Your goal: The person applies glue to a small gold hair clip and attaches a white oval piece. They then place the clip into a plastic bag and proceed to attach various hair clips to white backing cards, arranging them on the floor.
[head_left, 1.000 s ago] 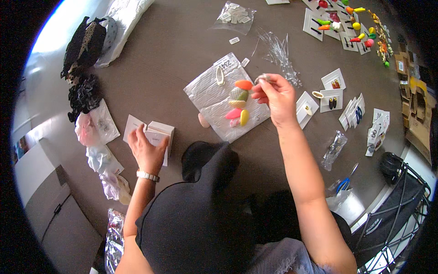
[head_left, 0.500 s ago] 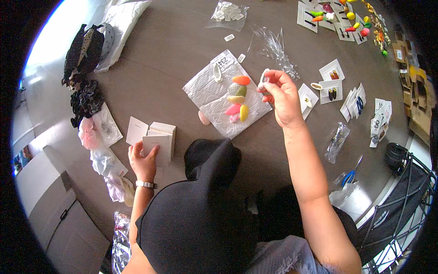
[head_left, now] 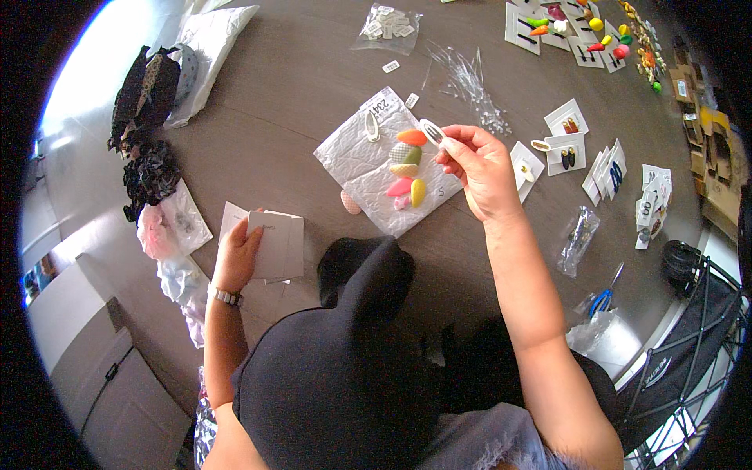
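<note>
My right hand pinches a white oval hair clip between thumb and fingers, above the right side of a white padded bag. Several fabric-covered oval clips in orange, green, yellow and pink lie on that bag, and a pale clip sits near its printed corner. At the left, my left hand is closed on white cards, its thumb across the upper face. How many cards it grips is hidden. A pink checked oval rests by the bag's lower left edge.
Carded hair clips lie to the right, with blue-handled scissors nearer me. Clear plastic fasteners and a bag of small white tags lie farther back. Dark scrunchies line the left side.
My right hand has turned the clip and brought it left over the bag's edge. My left hand has shifted up and left; the cards now show their broad face.
</note>
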Demonstrator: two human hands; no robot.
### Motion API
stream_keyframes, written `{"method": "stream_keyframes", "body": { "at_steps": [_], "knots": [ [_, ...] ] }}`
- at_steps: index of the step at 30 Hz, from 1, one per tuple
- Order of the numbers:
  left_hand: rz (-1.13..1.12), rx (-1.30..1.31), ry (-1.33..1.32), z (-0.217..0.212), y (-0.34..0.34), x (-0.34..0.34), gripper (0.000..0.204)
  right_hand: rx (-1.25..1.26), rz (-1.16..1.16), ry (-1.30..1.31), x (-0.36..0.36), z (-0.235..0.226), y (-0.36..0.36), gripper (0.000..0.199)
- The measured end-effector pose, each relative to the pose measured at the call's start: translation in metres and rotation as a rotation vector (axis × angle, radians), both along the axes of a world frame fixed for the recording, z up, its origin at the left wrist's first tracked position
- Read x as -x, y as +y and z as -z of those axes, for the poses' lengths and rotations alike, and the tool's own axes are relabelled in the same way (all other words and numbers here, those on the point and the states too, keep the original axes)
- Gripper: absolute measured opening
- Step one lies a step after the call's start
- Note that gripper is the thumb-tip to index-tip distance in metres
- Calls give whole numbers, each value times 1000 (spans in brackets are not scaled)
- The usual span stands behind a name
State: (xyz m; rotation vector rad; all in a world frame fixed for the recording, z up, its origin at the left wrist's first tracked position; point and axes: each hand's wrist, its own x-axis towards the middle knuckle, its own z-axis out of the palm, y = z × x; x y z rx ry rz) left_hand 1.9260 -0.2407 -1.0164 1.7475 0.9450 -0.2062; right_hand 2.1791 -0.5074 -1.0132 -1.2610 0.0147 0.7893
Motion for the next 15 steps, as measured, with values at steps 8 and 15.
{"method": "stream_keyframes", "body": {
  "at_steps": [8,15],
  "knots": [
    [-100,50,110,-38,20,-10,22,-82,-38,51,3,-13,-2,15],
    [-79,485,-224,-70,-19,-95,25,-235,-132,232,15,-29,5,12]
  ]
}}
